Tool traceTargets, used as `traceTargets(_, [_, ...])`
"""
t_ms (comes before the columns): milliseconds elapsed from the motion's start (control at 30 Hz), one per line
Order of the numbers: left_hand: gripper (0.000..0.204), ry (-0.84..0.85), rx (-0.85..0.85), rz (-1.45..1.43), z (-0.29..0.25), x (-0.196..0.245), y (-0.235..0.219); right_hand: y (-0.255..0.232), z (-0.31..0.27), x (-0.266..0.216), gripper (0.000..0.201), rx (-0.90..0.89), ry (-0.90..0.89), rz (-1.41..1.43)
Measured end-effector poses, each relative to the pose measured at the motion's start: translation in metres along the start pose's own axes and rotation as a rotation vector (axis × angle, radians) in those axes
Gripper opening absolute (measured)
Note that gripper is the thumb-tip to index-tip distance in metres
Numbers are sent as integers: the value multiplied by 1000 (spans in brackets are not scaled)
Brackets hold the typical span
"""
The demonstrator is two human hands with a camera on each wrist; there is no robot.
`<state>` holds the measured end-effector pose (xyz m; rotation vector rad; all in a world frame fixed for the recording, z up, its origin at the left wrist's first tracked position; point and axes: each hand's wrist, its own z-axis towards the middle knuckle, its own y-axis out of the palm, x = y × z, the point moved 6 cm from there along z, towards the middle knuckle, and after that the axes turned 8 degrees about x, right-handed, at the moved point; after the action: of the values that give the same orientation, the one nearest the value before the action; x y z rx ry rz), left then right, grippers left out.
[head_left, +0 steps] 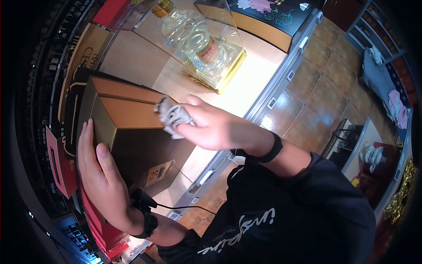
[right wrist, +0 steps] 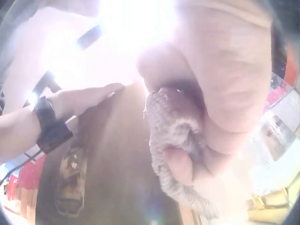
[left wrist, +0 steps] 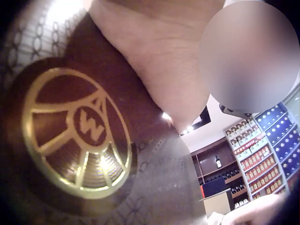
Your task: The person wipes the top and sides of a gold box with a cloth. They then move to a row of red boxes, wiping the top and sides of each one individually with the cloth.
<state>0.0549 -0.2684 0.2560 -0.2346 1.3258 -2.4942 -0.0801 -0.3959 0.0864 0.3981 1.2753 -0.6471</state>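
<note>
A tall brown and gold gift box (head_left: pixel 145 143) stands in front of me, an orange-gold panel on its top and a small label low on one side. My left hand (head_left: pixel 103 180) rests along the left side of the box with straight fingers. In the left wrist view, a round gold emblem (left wrist: pixel 77 133) shows on the box close under the palm. My right hand (head_left: pixel 215 125) grips a bunched grey cloth (head_left: pixel 173 116) over the right edge of the box top. Fingers curl round the cloth (right wrist: pixel 173 131) in the right wrist view.
A clear display case with a glass bottle (head_left: pixel 204 50) on a gold base stands beyond the box. Behind that lies a dark flowered box (head_left: pixel 272 20). Red bags (head_left: pixel 94 220) stand at left. The counter's edge (head_left: pixel 281 90) runs along the right, above a tiled floor (head_left: pixel 325 97).
</note>
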Motion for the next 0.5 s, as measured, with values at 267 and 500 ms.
traceTargets(267, [44,12,-11,-3,0,-3,1,28,22,-85,58,296,-422,175])
traceTargets(500, [47,3,9,15,0,-2,-1,21,26,-78,56,229,-423,111])
